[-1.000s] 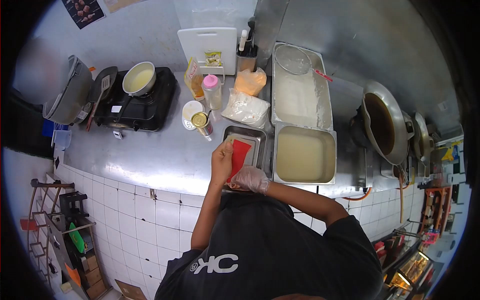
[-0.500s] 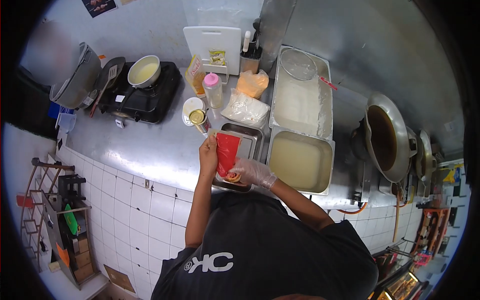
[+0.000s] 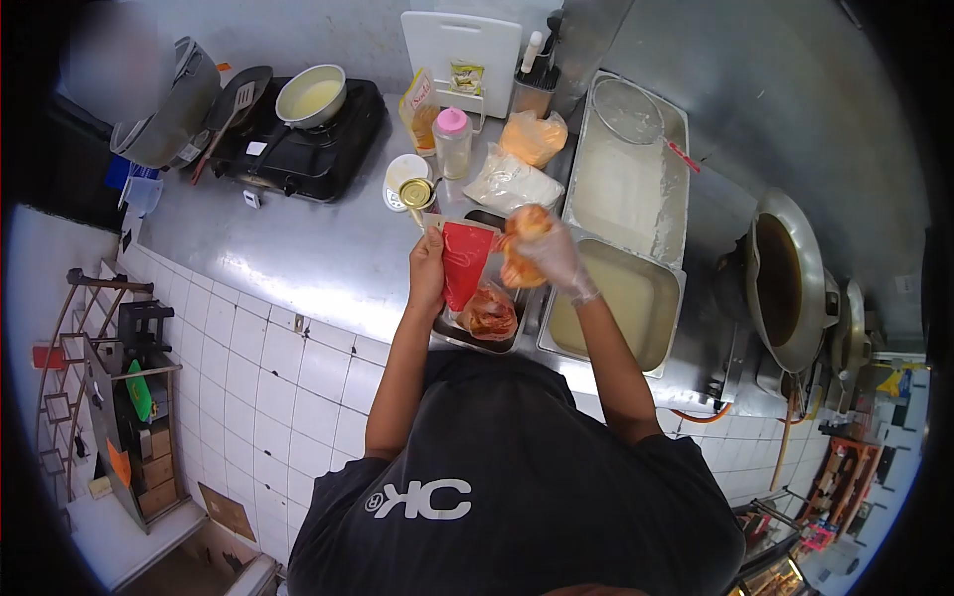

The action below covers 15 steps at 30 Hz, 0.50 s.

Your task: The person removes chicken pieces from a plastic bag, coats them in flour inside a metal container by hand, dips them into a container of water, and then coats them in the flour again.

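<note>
Pinching a red packet [image 3: 465, 263] near its upper left edge, the bare left hand [image 3: 426, 266] holds it slanted over a small steel tray [image 3: 459, 340] on the bench [image 3: 288, 248]. The right hand [image 3: 566, 263], in a clear glove, is closed around some reddish-orange food [image 3: 527, 248], blurred, just to the right of the packet and above the tray's right side. The two hands are near each other but apart. More reddish pieces [image 3: 489, 313] show below the packet at the tray's near end; whether they lie in plastic or bare in the tray is hard to tell. Just right of the tray stands a pan of pale liquid [image 3: 679, 288], and beyond it a longer pan of white powder [image 3: 685, 179] with a sieve [image 3: 628, 111] on top. Past the small tray sit a bag of white powder [image 3: 515, 182], an orange-filled bag [image 3: 534, 137] and a pink-capped bottle [image 3: 453, 149]
</note>
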Tool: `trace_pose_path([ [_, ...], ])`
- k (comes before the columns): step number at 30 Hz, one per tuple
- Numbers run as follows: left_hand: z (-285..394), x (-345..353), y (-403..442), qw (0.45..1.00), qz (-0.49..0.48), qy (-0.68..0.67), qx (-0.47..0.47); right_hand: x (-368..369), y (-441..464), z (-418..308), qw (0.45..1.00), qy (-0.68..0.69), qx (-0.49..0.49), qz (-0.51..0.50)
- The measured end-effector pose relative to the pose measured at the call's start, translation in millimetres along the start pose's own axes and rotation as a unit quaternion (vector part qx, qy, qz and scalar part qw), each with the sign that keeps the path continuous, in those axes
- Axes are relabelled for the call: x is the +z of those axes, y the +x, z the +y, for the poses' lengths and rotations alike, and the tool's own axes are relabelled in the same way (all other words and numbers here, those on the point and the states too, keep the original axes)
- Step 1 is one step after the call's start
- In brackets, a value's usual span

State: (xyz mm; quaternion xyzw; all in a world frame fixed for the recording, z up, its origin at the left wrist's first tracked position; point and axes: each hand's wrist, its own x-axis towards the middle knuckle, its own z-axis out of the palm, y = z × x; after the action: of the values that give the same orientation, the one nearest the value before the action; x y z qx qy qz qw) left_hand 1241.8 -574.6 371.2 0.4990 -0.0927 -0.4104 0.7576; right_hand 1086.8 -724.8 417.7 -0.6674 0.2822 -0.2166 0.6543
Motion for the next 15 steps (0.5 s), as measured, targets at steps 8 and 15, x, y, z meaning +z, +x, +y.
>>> trace_pose_path([
  [8, 3.2, -0.6, -6.2, 0.999, -0.027, 0.014, -0.024, -155.5, 57.8, 18.2, 0.970, -0.119, 0.065, 0.202],
  [15, 2.4, 0.4, -1.4, 0.998, -0.050, 0.026, -0.020, -217.6, 73.3, 28.0, 0.875, -0.429, -0.016, 0.222],
])
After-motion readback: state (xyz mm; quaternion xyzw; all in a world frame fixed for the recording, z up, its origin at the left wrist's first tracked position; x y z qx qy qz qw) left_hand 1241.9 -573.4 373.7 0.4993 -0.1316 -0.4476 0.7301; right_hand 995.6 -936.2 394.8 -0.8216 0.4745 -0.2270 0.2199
